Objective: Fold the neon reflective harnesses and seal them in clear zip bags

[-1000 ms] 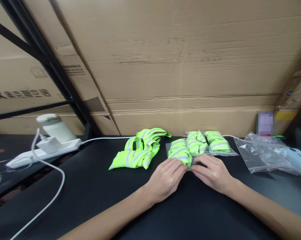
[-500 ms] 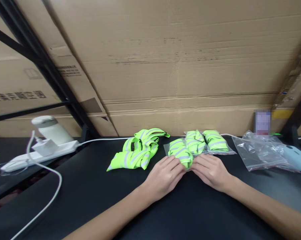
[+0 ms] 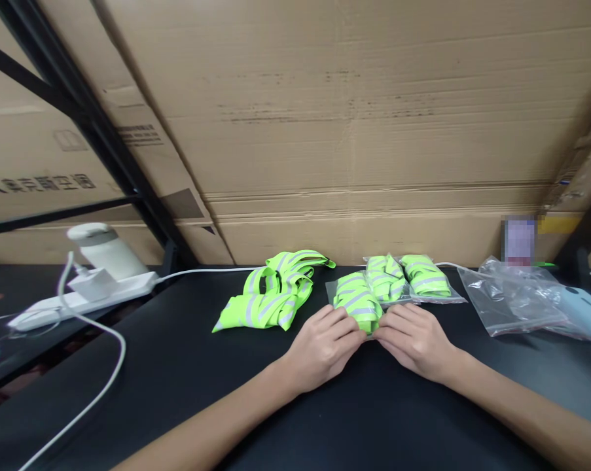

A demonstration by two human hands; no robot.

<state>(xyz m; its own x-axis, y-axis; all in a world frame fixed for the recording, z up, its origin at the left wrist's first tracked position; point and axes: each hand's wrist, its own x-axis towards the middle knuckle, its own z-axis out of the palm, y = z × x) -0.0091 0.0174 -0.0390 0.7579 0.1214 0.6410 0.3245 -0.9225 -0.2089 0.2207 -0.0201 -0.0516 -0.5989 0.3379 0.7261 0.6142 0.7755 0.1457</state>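
- Well left of the grip, a white power strip (image 3: 133, 284) lies before a white bottle (image 3: 111, 254).
- Nearer, left of the grip, lies a loose fluorescent-green reflective strap (image 3: 270, 307).
- At the grip itself, the left hand (image 3: 324, 343) and right hand (image 3: 415, 340) pinch the near edge of a bagged reflective strap (image 3: 357, 297) between them.
- Just beyond the right hand sit two more bagged straps (image 3: 427, 276).
- Well right, clear plastic bags (image 3: 514, 301).

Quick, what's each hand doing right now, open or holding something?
Left hand: closed, pinching the near edge of the clear bag.
Right hand: closed, pinching that same edge.
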